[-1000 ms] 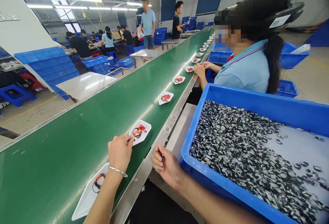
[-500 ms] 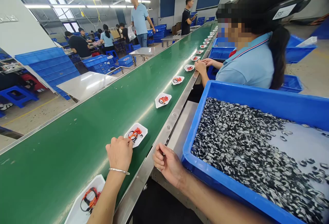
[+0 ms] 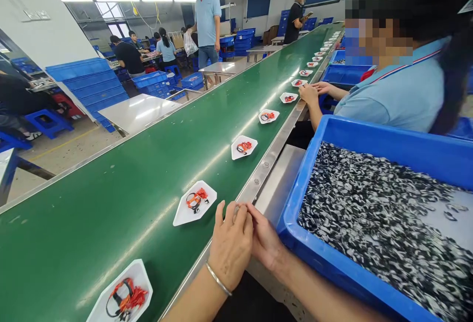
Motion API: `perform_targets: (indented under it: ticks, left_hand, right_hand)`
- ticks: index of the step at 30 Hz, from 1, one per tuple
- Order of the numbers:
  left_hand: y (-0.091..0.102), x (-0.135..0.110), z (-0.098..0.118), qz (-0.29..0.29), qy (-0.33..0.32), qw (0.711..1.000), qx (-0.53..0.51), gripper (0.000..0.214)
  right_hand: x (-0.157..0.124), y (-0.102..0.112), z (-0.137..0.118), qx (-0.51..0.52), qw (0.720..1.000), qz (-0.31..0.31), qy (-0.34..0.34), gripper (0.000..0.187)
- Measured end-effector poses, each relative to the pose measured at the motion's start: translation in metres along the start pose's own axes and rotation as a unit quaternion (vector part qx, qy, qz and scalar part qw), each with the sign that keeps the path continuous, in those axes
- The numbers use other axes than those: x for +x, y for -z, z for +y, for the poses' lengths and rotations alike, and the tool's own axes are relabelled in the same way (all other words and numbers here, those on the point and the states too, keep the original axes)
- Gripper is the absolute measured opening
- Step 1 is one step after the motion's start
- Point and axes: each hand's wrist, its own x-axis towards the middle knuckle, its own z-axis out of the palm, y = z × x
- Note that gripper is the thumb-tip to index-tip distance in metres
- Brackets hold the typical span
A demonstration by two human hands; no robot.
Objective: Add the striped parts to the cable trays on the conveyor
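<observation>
Left hand [image 3: 231, 248] and right hand [image 3: 264, 241] met fingertip to fingertip at the green conveyor belt [image 3: 111, 203] edge; can't tell if they held anything. White tray [image 3: 184, 213] sat at 10 o'clock, likely light; orange-and-black cord bundle [image 3: 195, 199] looked soft. Best grip: tray rim.

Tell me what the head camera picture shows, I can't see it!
The left hand and right hand touch beside a green conveyor belt carrying white six-sided trays of orange-and-black cords. Next to them sits a blue plastic crate heaped with black-and-white pieces.
</observation>
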Motion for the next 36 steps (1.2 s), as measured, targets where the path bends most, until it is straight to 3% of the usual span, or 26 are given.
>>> perform_targets:
  ticks: [7,16,22,29,36]
  left_hand:
    - [-0.013,-0.007,-0.011,0.069,-0.048,0.996,-0.033,0.022]
    - [-0.015,-0.007,-0.009,0.071,0.029,0.997,-0.015,0.022]
    - [-0.017,-0.008,-0.011,0.074,0.014,0.996,-0.052,0.015]
    - [-0.019,-0.008,-0.016,0.095,0.026,0.991,-0.09,0.015]
    - [-0.021,-0.007,-0.02,0.111,0.017,0.987,-0.11,0.016]
  right_hand:
    - [-0.002,0.001,0.002,-0.01,1.0,-0.022,-0.019,0.006]
    - [-0.001,0.002,0.002,-0.029,0.998,0.058,-0.009,0.012]
    - [0.0,0.004,0.001,-0.051,0.999,0.013,-0.008,0.013]
    - [-0.004,0.001,0.003,-0.076,0.996,0.038,0.009,0.016]
    - [-0.001,0.004,0.002,-0.018,0.999,-0.035,-0.018,0.013]
